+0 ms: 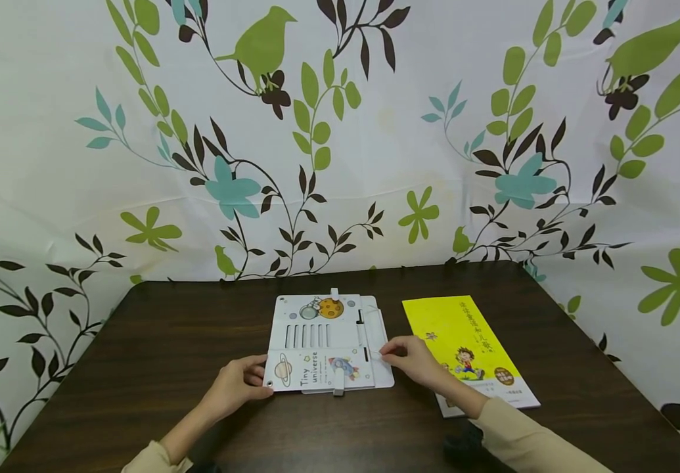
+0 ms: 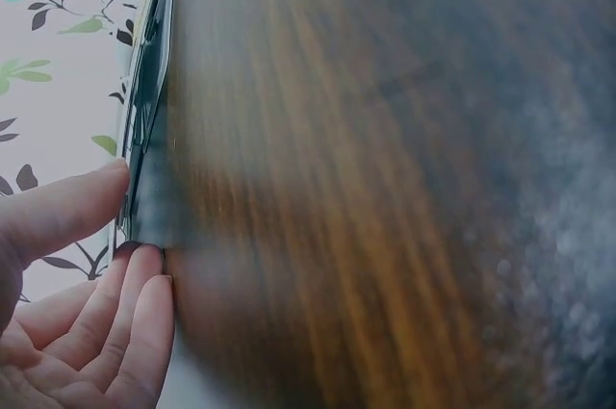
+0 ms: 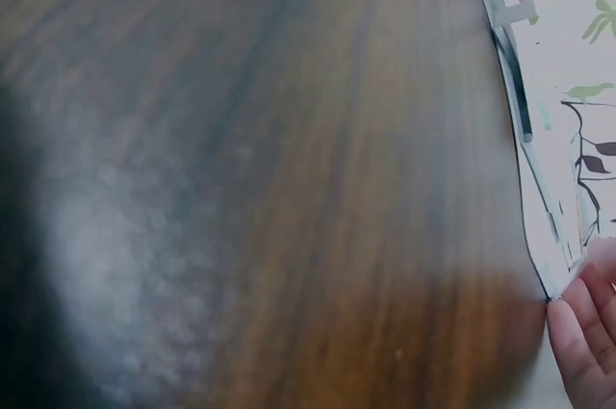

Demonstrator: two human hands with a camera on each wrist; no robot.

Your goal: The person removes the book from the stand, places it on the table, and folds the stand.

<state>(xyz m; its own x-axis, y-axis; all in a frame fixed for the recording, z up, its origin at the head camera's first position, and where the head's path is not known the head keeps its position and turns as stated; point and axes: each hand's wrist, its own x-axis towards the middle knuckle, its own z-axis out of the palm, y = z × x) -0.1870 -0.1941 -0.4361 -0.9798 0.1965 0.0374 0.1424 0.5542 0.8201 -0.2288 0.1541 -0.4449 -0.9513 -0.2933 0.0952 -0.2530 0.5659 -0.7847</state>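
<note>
A white book stand [image 1: 316, 335] with printed planets, a rocket and the words "Tiny universe" lies folded on the dark table. My left hand [image 1: 235, 386] holds its left edge near the lower corner; in the left wrist view that hand [image 2: 87, 313] has its thumb on one face and fingertips at the other. At the right side, my right hand [image 1: 413, 360] pinches a thin pale part by the stand's edge. Seen from the right wrist, the stand [image 3: 520, 111] is edge-on and the right hand [image 3: 589, 332] grips its near end. Exact finger contact there is partly hidden.
A yellow book [image 1: 464, 341] with a cartoon child on its cover lies right of the stand, partly under the right forearm. The brown wooden table [image 1: 186, 328] ends at a patterned cloth [image 1: 375, 164] behind.
</note>
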